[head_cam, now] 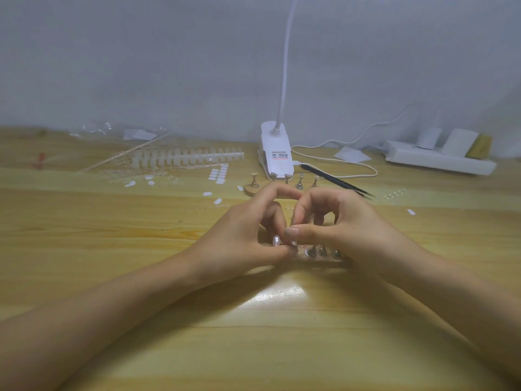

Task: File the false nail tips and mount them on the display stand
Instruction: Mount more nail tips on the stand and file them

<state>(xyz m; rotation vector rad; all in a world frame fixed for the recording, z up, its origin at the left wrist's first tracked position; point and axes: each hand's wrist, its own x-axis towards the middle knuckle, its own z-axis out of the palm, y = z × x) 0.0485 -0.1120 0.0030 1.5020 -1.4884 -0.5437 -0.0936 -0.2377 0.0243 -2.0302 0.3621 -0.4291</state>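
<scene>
My left hand (248, 230) and my right hand (335, 221) meet at the middle of the wooden table, fingers curled toward each other. Between their fingertips they pinch a small clear false nail tip (293, 242). Another clear nail tip (276, 240) stands on a holder just left of it. Below the hands lies a near display stand (321, 253) with several metal holders, partly hidden by my fingers. A second wooden display stand (255, 187) with metal pegs sits farther back. A strip of unfiled nail tips (183, 158) lies at the back left.
A white clip lamp (275, 153) stands at the back centre with its cable trailing right. Black tweezers (338, 180) lie right of it. A white power strip (439, 159) sits at the back right. Loose white adhesive tabs (218, 173) and plastic packaging (118, 134) are scattered left.
</scene>
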